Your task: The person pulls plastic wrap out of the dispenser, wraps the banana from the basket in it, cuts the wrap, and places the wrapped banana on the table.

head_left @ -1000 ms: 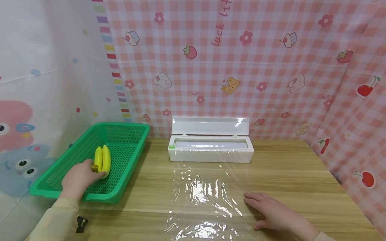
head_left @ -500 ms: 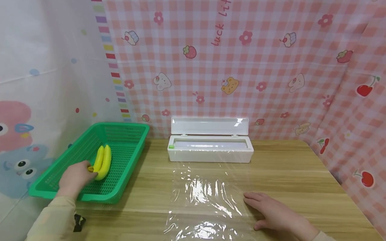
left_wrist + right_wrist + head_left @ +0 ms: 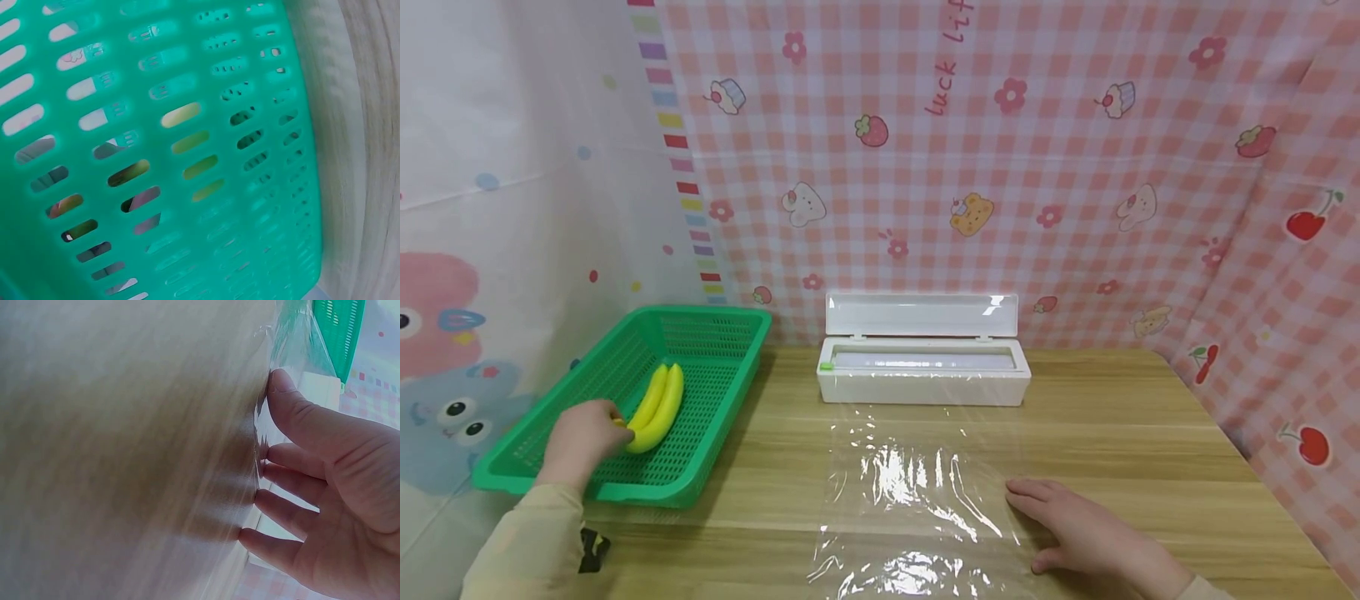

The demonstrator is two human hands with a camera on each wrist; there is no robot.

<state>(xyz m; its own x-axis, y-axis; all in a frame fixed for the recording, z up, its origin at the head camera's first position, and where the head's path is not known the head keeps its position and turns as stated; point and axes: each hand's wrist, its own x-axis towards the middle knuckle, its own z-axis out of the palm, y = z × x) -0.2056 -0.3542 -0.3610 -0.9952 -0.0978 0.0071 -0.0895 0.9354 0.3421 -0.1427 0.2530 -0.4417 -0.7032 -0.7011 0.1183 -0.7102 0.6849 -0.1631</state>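
A bunch of two yellow bananas (image 3: 658, 410) lies slanted in the green plastic basket (image 3: 718, 454). My left hand (image 3: 583, 437) reaches over the basket's near side and grips the bananas by their stem end; its fingertips are partly hidden. In the left wrist view the slotted basket wall (image 3: 187, 140) blocks the hand, and bits of yellow show through the slots. My right hand (image 3: 1093, 533) rests on the tabletop by the right edge of a sheet of clear cling film (image 3: 902, 500). In the right wrist view the right hand (image 3: 331, 494) has its fingers spread, fingertips down on the surface.
A white cling film dispenser (image 3: 925, 387) stands at the back with its lid (image 3: 922, 315) raised, and the film runs from it towards the front. Printed cloth (image 3: 925, 208) hangs behind and at both sides. A small black piece (image 3: 593, 552) lies beside the left sleeve.
My left hand has shifted slightly left, and the bananas have swung from nearly upright in view to slanting up to the right. The right hand and the film stay put.
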